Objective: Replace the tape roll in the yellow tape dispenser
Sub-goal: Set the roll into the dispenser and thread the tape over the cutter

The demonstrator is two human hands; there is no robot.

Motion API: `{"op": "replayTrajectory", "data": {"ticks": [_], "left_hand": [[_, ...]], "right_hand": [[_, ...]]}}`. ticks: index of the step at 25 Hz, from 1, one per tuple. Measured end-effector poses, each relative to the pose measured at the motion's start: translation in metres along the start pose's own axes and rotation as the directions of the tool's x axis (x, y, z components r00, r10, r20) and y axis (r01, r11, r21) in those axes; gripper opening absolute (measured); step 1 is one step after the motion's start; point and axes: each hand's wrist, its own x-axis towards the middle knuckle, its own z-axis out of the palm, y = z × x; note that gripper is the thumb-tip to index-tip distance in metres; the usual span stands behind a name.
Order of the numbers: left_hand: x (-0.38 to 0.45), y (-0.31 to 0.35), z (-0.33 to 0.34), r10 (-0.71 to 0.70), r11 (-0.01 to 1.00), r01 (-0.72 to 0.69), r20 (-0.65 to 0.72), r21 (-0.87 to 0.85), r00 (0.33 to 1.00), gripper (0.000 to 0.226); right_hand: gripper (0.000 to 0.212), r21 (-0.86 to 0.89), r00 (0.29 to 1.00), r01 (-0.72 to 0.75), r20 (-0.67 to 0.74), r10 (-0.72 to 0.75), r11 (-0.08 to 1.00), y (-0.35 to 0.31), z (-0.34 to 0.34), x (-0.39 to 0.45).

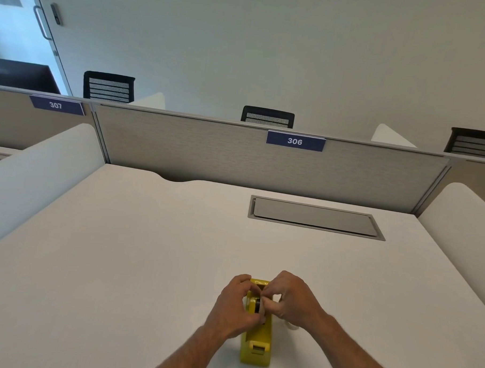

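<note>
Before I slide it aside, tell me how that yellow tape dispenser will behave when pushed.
The yellow tape dispenser looks like a rigid moulded block, so it should slide rather than flex. It sits long and low on the smooth white desk, so it probably won't tip. Both the left hand and the right hand grip it, suggesting it shifts easily.

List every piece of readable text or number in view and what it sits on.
"306": white digits on a dark blue sign clipped to the grey fabric desk partition straight ahead.
"307": the same kind of dark blue sign, on the partition section to the left.
The yellow plastic tape dispenser shows no legible marking.
</note>
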Motion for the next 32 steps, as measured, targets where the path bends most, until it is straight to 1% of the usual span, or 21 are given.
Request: {"op": "replayTrajectory", "data": {"ticks": [1, 3, 5, 8, 11, 16, 20, 24, 26, 29, 32], "left_hand": [[-0.0001, 0.0003, -0.0001, 0.000, 1.000, 0.000, 0.002, -0.002, 1.000, 0.053], [0.0001, 0.0011, -0.0005, 0.000, 1.000, 0.000, 0.003, 0.003, 1.000, 0.054], [0.0007, 0.0019, -0.0011, -0.002, 1.000, 0.002, 0.006, 0.009, 1.000, 0.054], [0.0008, 0.0033, -0.0016, -0.008, 1.000, 0.007, 0.011, 0.015, 1.000, 0.053], [0.0003, 0.0034, -0.0021, -0.008, 1.000, 0.008, 0.014, 0.013, 1.000, 0.053], [-0.0001, 0.0036, -0.0021, -0.005, 1.000, 0.005, 0.007, 0.014, 1.000, 0.053], [0.0009, 0.0031, -0.0018, -0.017, 1.000, 0.017, 0.011, 0.012, 1.000, 0.053], [0.0013, 0.0030, -0.0017, -0.019, 1.000, 0.019, 0.008, 0.009, 1.000, 0.053], [0.0012, 0.0030, -0.0016, -0.018, 1.000, 0.018, 0.011, 0.005, 1.000, 0.054], [0.0012, 0.0028, -0.0020, -0.007, 1.000, 0.007, 0.012, 0.002, 1.000, 0.055], [0.0013, 0.0038, -0.0021, -0.011, 1.000, 0.011, 0.010, 0.001, 1.000, 0.054]], "right_hand": [[0.017, -0.003, 1.000, -0.005, -0.005, 0.005, 1.000, 0.0004, -0.0004, -0.0002], [0.026, -0.037, 1.000, -0.005, -0.003, 0.005, 0.999, 0.0008, -0.0002, -0.0013], [0.033, -0.073, 1.000, 0.017, 0.006, -0.017, 0.997, 0.0007, 0.0014, -0.0033], [0.027, -0.078, 0.998, 0.057, 0.001, -0.057, 0.995, -0.0001, 0.0031, -0.0045], [0.018, -0.038, 0.999, 0.037, -0.009, -0.037, 0.999, 0.0005, 0.0019, -0.0023], [0.025, -0.038, 0.999, 0.039, 0.000, -0.039, 0.999, 0.0014, 0.0031, -0.0034], [0.018, -0.028, 1.000, 0.024, 0.000, -0.024, 0.999, 0.0025, 0.0041, -0.0011], [0.016, -0.023, 1.000, 0.011, 0.005, -0.011, 1.000, 0.0031, 0.0024, 0.0013], [0.021, -0.015, 1.000, 0.004, 0.004, -0.004, 1.000, 0.0028, 0.0007, 0.0007], [0.039, -0.042, 0.999, 0.022, 0.025, -0.021, 0.999, 0.0021, 0.0027, -0.0024], [0.037, -0.051, 0.999, 0.038, 0.022, -0.037, 0.998, 0.0016, 0.0047, -0.0046]]}}
